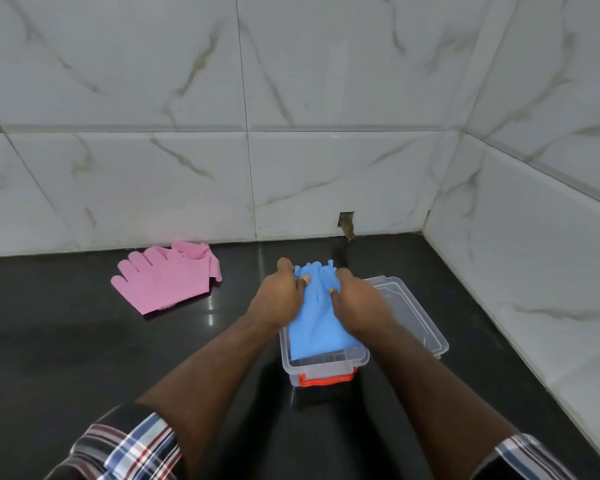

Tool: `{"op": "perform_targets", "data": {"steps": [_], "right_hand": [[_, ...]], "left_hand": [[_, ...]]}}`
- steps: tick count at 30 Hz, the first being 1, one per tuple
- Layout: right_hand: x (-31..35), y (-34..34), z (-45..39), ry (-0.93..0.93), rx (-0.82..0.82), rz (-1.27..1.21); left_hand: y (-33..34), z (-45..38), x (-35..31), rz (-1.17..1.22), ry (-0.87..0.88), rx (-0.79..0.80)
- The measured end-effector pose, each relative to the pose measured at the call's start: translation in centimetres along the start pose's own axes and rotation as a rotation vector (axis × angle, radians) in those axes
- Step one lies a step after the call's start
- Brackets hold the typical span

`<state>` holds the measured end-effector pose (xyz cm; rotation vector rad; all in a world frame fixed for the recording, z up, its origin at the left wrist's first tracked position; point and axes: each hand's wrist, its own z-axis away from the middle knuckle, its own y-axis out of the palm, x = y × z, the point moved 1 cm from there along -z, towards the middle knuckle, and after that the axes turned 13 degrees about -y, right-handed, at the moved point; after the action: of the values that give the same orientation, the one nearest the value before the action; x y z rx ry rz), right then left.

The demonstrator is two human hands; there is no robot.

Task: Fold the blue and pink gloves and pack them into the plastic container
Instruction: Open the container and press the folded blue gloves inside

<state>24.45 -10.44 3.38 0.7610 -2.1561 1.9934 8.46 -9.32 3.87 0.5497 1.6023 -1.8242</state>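
The blue gloves (317, 320) lie stacked over the clear plastic container (321, 367), their cuff end down inside it and their fingers sticking out past its far rim. My left hand (278, 299) grips the left side of the gloves near the fingers, thumb on top. My right hand (359, 306) grips the right side the same way. The pink gloves (163, 277) lie flat on the black counter to the left, near the wall, untouched.
The container's clear lid (409, 315) lies on the counter right behind and beside the container. A red latch (326, 380) sits on the container's near end. Marble-tiled walls close in at the back and right. The black counter (84, 348) extends leftward.
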Motion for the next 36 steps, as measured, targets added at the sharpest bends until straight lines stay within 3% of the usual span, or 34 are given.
{"op": "perform_targets", "data": {"steps": [11, 15, 18, 24, 31, 36], "right_hand": [[1.9, 2.1, -0.3, -0.111, 0.089, 0.401], [1.8, 3.6, 0.1, -0.158, 0.068, 0.461], [1.4, 4.3, 0.2, -0.157, 0.062, 0.551], [1.2, 4.7, 0.0, -0.139, 0.123, 0.565], [1.3, 3.7, 0.5, -0.052, -0.072, 0.525], [1.5, 3.4, 0.5, -0.046, 0.02, 0.555]], "left_hand": [[1.8, -0.8, -0.2, -0.338, 0.085, -0.064], [2.4, -0.1, -0.3, -0.493, 0.145, -0.151], [2.4, -0.4, 0.6, -0.735, 0.208, -0.246], [2.6, -1.7, 0.8, -0.916, 0.31, -0.224], [3.2, -2.6, 0.5, -1.027, 0.366, -0.231], [4.6, -2.6, 0.8, -1.179, 0.352, -0.201]]}}
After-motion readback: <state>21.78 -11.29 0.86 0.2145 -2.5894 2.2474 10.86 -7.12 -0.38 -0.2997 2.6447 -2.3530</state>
